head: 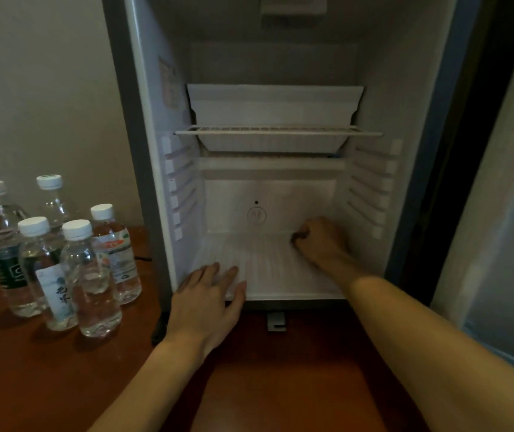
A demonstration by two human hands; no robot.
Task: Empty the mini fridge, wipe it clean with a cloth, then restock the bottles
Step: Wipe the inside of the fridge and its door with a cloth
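The mini fridge [268, 194] stands open with no bottles inside. My left hand [209, 300] lies flat with straight fingers on the front edge of the white ribbed fridge floor [265, 266]. My right hand [321, 241] is far inside at the back right of that floor, its fingers curled under. No cloth shows there, and whether the hand holds anything is hidden. Several clear water bottles [90, 275] with white caps stand upright in a cluster on the wooden table [62, 385], left of the fridge.
A white wire shelf [277, 131] spans the fridge at mid height, with a white tray [274, 104] behind and above it. The open fridge door [505, 213] stands at the right. A beige wall is behind the bottles. A dark cable [143, 258] runs by the fridge's left side.
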